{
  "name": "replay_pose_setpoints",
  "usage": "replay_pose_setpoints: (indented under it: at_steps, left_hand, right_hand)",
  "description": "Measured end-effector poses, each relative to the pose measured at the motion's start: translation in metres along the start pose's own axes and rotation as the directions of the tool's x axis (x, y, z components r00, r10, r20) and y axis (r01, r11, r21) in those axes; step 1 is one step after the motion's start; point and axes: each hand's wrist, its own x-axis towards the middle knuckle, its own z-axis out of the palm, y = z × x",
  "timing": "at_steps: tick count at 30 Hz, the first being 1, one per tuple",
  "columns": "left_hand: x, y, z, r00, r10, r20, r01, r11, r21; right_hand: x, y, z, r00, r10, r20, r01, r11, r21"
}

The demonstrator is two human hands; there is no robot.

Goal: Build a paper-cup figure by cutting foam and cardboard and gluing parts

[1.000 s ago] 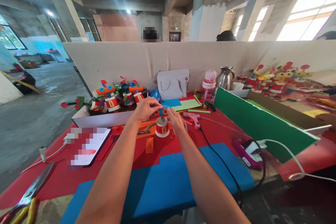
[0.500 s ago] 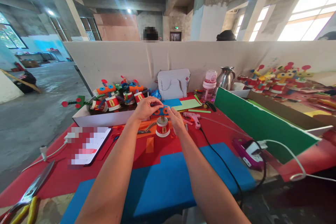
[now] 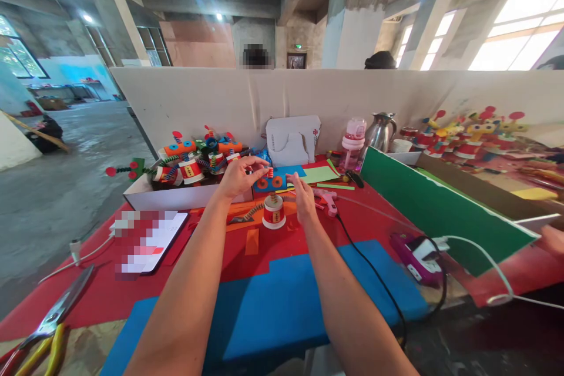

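Observation:
In front of me stands a small figure made from an upturned red-and-white paper cup [image 3: 274, 213], with a blue head [image 3: 269, 184] bearing orange ring eyes. Dark folded paper strips hang from its sides as arms. My left hand [image 3: 241, 178] is closed at the head's upper left, thumb and fingertips pinching a short red folded paper strip [image 3: 270, 173]. On the other side, my right hand [image 3: 304, 198] is open, its fingers stretched out near the head and holding nothing. An orange paper piece [image 3: 252, 242] lies before the cup.
A pink glue gun [image 3: 326, 200] with a black cord lies to the right. Finished figures fill a white box [image 3: 176, 197] at left. Nearby are a phone [image 3: 154, 244], large scissors [image 3: 59, 311], a power strip [image 3: 414, 255] and a green board [image 3: 440, 205]. Another person's hand [image 3: 553, 241] shows at right.
My hands have come apart: the right has drawn away to the right and opened. The red folded strip now shows at my left fingertips. Another person's hand has appeared at the right edge.

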Motion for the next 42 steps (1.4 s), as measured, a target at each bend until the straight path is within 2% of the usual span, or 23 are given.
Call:
replay_pose_setpoints:
  at_steps: [5,9,13,16,20,23,26,31,38,42]
  left_hand:
    - [0.002,-0.001,-0.016,0.993,-0.03,-0.118,0.024,0.999,-0.047]
    - [0.003,-0.014,-0.021,0.977,-0.099,-0.188,0.077,0.989,-0.123]
    - [0.002,-0.031,-0.011,0.972,-0.226,-0.058,0.213,0.961,-0.176]
    - [0.002,-0.034,0.0,0.965,-0.252,0.07,0.261,0.947,-0.188]
    - [0.002,-0.022,0.007,0.963,-0.217,0.163,0.248,0.947,-0.203]
    - [0.001,-0.01,0.005,0.957,-0.189,0.218,0.241,0.941,-0.239]
    - [0.001,-0.002,0.002,0.948,-0.194,0.25,0.253,0.94,-0.23]
    - [-0.001,0.001,-0.004,0.947,-0.162,0.278,0.227,0.949,-0.219]
    - [-0.002,0.001,-0.011,0.919,-0.098,0.382,0.18,0.966,-0.185]
    - [-0.002,0.0,-0.008,0.91,-0.099,0.403,0.178,0.97,-0.164]
  right_hand:
    - [0.004,-0.003,-0.007,0.995,-0.058,-0.087,0.055,0.998,-0.027]
    - [0.002,0.003,-0.005,0.999,0.02,-0.036,-0.021,0.999,-0.026]
    - [-0.002,0.006,0.001,0.995,0.057,0.078,-0.056,0.998,-0.013]
    - [-0.003,0.006,0.003,0.993,0.022,0.12,-0.016,0.999,-0.052]
    - [-0.002,0.001,0.0,0.98,-0.098,0.175,0.126,0.98,-0.154]
    - [-0.001,-0.003,-0.004,0.948,-0.18,0.264,0.232,0.955,-0.184]
    - [0.0,-0.004,-0.01,0.914,-0.197,0.354,0.277,0.942,-0.19]
    - [0.004,-0.001,-0.017,0.889,-0.147,0.433,0.243,0.954,-0.174]
    - [0.006,0.0,-0.017,0.894,-0.137,0.427,0.209,0.97,-0.127]
    - [0.002,-0.007,-0.017,0.895,-0.084,0.439,0.124,0.99,-0.063]
